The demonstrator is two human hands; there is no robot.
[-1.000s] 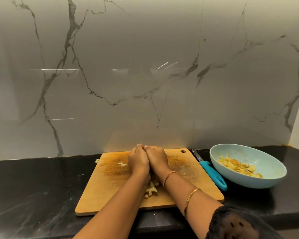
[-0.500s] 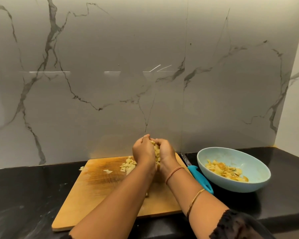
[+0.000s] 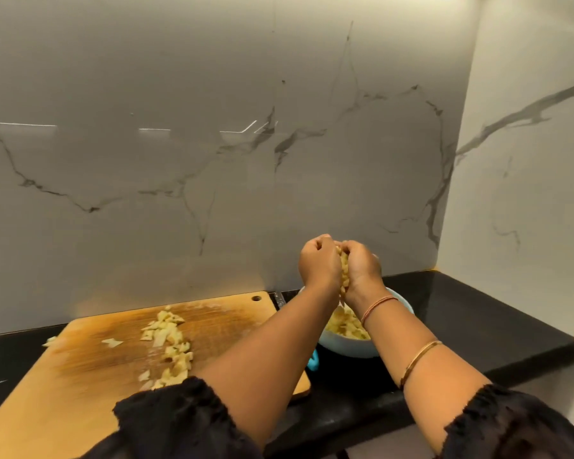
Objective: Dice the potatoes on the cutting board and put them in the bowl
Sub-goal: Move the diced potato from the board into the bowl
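**Above the bowl (image 3: 345, 348): left hand (image 3: 318, 265) and right hand (image 3: 362, 268) clasp potato dice (image 3: 344, 271)**

One wooden cutting board (image 3: 80, 376) lies left of the bowl, a scattered trail of cut potato (image 3: 166, 332) on it. Both hands curl round their clump, pressed together. More dice lie in the bowl beneath. One blue knife handle (image 3: 313, 362) peeks out beside the bowl, under the left forearm (image 3: 262, 352).

The black countertop (image 3: 478, 313) carries the wooden cutting board (image 3: 80, 376), the blue bowl (image 3: 345, 347) and a blue-handled knife (image 3: 313, 361).

Diced potato (image 3: 169, 339) strewn on wooden cutting board (image 3: 80, 376); more in pale-blue bowl (image 3: 345, 348) right of it.
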